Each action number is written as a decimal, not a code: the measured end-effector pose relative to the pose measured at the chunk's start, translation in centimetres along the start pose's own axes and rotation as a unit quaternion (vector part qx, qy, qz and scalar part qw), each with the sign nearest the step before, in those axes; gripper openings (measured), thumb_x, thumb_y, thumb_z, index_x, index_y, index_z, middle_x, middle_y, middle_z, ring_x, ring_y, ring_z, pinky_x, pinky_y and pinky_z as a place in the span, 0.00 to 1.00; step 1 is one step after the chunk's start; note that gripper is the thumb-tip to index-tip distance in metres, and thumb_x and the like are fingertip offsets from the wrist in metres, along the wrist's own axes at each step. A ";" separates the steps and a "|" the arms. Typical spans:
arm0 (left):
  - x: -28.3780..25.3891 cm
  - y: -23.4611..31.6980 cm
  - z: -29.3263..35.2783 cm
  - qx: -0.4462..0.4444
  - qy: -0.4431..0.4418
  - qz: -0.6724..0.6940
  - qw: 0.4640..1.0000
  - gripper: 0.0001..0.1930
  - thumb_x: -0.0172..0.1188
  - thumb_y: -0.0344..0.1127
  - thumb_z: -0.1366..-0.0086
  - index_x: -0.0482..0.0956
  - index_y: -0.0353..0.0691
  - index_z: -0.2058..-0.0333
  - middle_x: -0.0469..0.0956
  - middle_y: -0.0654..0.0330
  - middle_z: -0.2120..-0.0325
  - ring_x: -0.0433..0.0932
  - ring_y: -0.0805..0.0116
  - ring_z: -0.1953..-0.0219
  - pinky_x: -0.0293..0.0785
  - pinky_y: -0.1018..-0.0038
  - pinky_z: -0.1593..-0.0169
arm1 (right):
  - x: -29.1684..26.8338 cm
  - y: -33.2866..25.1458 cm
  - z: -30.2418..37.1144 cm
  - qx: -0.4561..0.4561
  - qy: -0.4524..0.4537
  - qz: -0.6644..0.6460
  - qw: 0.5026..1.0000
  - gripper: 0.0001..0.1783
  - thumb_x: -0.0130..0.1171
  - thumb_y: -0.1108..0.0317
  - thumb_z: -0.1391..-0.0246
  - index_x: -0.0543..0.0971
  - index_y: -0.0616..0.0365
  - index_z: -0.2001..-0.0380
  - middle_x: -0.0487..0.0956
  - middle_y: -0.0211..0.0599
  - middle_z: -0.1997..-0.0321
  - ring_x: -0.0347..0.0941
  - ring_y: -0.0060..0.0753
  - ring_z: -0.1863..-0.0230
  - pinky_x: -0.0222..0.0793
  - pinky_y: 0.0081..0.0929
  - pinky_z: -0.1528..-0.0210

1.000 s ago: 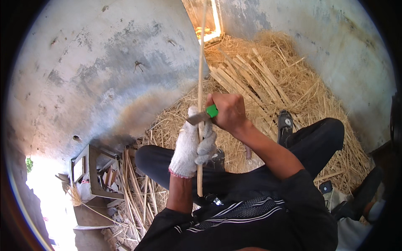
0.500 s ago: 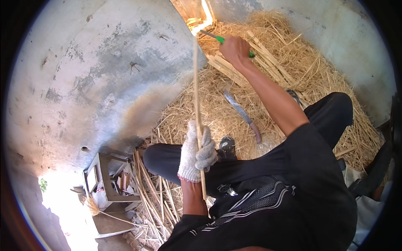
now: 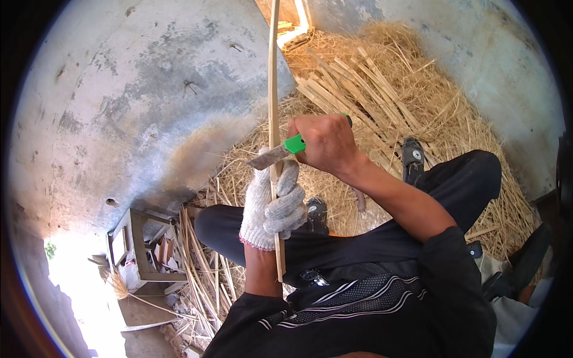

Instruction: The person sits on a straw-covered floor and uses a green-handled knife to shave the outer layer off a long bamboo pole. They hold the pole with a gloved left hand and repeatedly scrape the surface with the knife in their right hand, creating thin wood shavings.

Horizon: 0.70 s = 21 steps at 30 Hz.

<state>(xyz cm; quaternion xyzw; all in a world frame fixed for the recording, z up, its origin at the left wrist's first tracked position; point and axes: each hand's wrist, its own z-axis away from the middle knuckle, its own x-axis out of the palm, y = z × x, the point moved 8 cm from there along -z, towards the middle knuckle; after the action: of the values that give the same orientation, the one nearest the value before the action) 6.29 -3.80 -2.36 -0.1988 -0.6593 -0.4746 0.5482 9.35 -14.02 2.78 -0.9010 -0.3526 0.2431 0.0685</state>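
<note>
My left hand (image 3: 265, 209), in a white knitted glove, is closed around a long, thin bamboo strip (image 3: 273, 89) held nearly upright. The strip's lower end sticks out below the glove, over my lap, and its top runs past the upper edge of the view. My bare right hand (image 3: 327, 142) grips a green-handled knife (image 3: 268, 157). The knife's blade lies across the strip, just above the gloved fingers. Beyond my right forearm only the brown handle (image 3: 360, 200) of a larger knife shows on the floor; its blade is hidden.
Pale shavings (image 3: 447, 119) cover the floor, with a pile of split strips (image 3: 340, 89) ahead. At left stand a wooden stool (image 3: 143, 244) and more loose strips (image 3: 206, 280). Pale walls (image 3: 149, 107) curve around. Another person's dark leg (image 3: 528, 259) shows at the right.
My right hand has brought the knife back from the far end toward my left hand, so its blade now crosses the strip above the glove. The left hand still holds the strip.
</note>
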 end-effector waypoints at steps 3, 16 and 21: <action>0.3 -0.7 -0.2 -0.008 0.002 0.004 1.000 0.29 0.34 0.60 0.25 0.64 0.43 0.76 0.56 0.65 0.96 0.49 0.76 0.99 0.48 0.81 0.98 | -0.4 0.2 0.4 -0.003 0.032 0.024 0.999 0.12 0.59 0.67 0.50 0.73 0.54 0.84 0.74 0.36 0.88 0.72 0.37 0.89 0.64 0.32 0.86; -5.1 -3.7 1.4 0.010 0.096 -0.060 0.994 0.28 0.37 0.62 0.27 0.65 0.45 0.76 0.56 0.66 0.95 0.52 0.76 0.98 0.47 0.81 0.97 | -0.9 16.5 -6.0 0.270 -0.027 0.217 0.938 0.24 0.51 0.58 0.38 0.69 0.51 0.88 0.58 0.22 0.93 0.49 0.19 0.91 0.47 0.26 0.90; -4.4 0.3 2.2 0.156 0.270 -0.319 0.895 0.21 0.43 0.54 0.25 0.69 0.43 0.69 0.61 0.67 0.90 0.57 0.77 0.94 0.54 0.81 0.92 | -1.3 13.4 -0.4 0.317 -0.033 -0.126 0.939 0.23 0.53 0.56 0.37 0.76 0.54 0.84 0.62 0.21 0.91 0.50 0.20 0.89 0.49 0.26 0.85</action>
<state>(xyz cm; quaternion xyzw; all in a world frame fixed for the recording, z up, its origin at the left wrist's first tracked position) 6.74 -0.64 -6.10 0.2464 -0.5798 -0.5504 0.5480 16.76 -24.81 -0.33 -0.7723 -0.3705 0.3608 0.3690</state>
